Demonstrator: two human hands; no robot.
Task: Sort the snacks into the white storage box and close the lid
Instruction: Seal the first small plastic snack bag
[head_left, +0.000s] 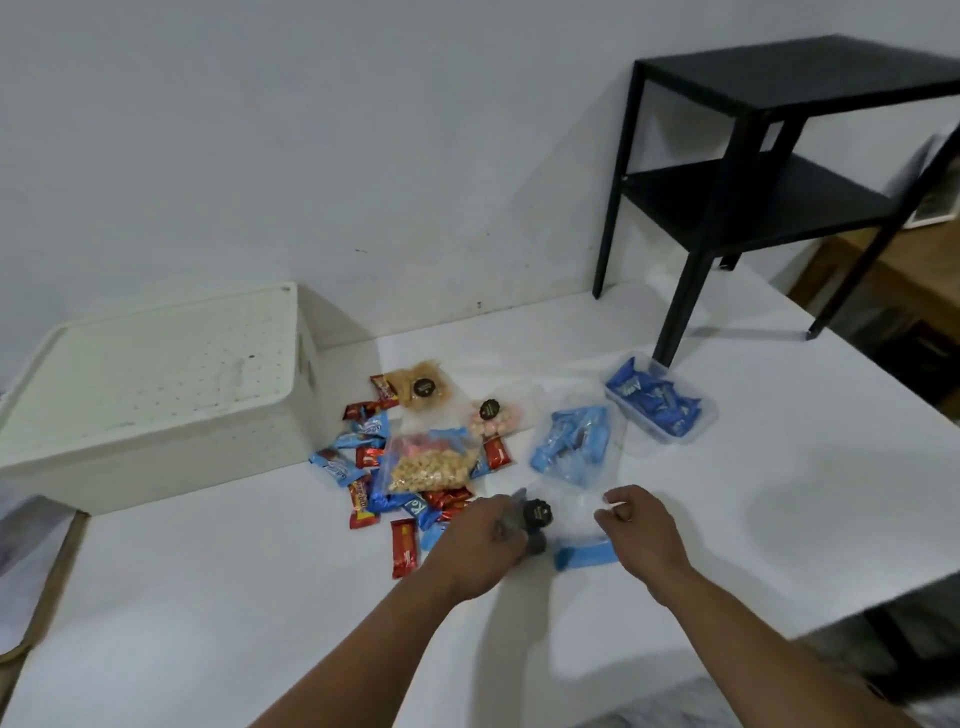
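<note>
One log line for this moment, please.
left hand: gripping dark-labelled pouch | right hand: on clear bag | white storage box: lid on | snacks: loose on table

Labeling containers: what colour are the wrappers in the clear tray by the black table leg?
Blue with white print, seen in the head view: wrapped snacks fill the clear tray.

Dim, soft light; hands motion-blurred, edges bowed by wide-angle distortion.
</note>
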